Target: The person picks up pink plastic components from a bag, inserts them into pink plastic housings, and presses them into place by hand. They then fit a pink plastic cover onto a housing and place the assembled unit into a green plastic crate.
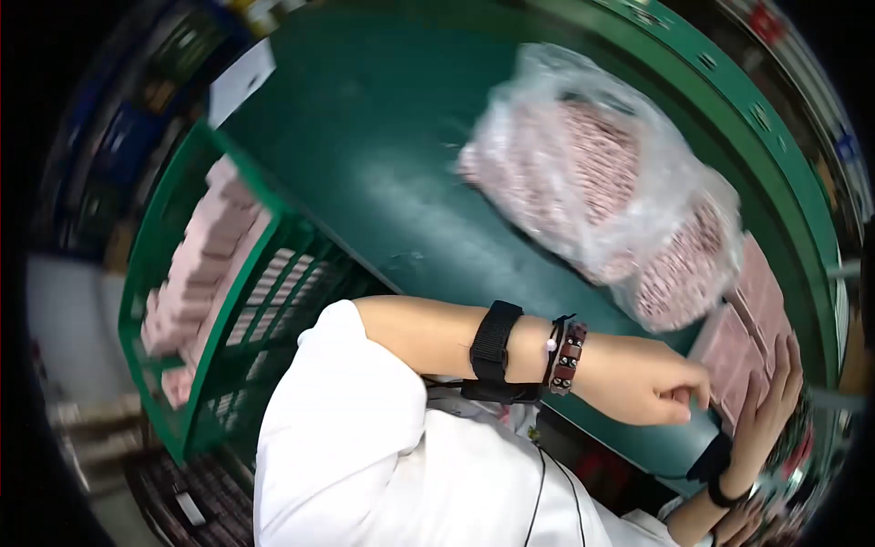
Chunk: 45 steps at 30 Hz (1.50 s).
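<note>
My left hand (649, 381) reaches across to the right over the green work surface, its fingers curled with nothing visible in them. Just past it, several flat pink blocks or boxes (729, 351) lie side by side; their exact kind is unclear. My right hand (773, 401) rests at the near right edge of these pink pieces, fingers stretched out and touching them. Behind my left hand sit clear plastic bags (583, 159) filled with many small pink pieces. A smaller bagged bulge (684, 264) of the same pink pieces lies close to the blocks.
A green plastic crate (264, 264) with pink blocks (205, 264) stacked inside stands at the left, beside the table (365, 146). A raised green edge (729, 100) runs along the far right. Part of another hand (736, 524) shows at the lower right. A white sheet (241, 82) is at the far left.
</note>
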### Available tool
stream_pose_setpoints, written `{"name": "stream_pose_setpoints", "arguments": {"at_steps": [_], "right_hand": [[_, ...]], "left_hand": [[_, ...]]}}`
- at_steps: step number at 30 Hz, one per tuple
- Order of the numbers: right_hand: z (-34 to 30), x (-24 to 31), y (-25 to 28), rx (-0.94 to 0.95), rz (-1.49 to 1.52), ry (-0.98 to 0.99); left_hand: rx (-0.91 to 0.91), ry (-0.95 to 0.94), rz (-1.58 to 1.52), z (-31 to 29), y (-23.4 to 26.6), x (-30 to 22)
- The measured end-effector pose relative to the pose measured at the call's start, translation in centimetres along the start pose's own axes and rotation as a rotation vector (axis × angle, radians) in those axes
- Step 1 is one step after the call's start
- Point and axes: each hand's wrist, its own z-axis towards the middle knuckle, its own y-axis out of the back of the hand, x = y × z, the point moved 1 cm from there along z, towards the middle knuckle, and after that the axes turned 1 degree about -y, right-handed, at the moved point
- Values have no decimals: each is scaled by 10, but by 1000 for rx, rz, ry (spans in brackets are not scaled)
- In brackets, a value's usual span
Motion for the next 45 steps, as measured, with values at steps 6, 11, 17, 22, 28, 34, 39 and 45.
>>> {"name": "stream_pose_setpoints", "arguments": {"at_steps": [6,11,17,22,28,34,39,45], "right_hand": [[62,186,46,111,379,781],[117,339,7,111,752,1108],[110,488,-34,287,898,1389],[113,514,-23,368,871,1467],[146,476,-23,448,932,1233],[156,469,-29,411,1117,1108],[158,463,-20,364,1267,1182],[120,438,-35,532,1836,602]], "left_hand": [[-687,13,753,-202,-16,-56],[-1304,800,910,-382,-91,-130],[-2087,1525,819,-690,-182,-168],[-1111,2596,86,-790,-181,-75],[-1291,2738,138,-809,-211,-36],[-1465,2591,346,-723,-152,-76],[-2077,908,766,-586,-66,-135],[-1559,141,559,-402,31,-103]]}}
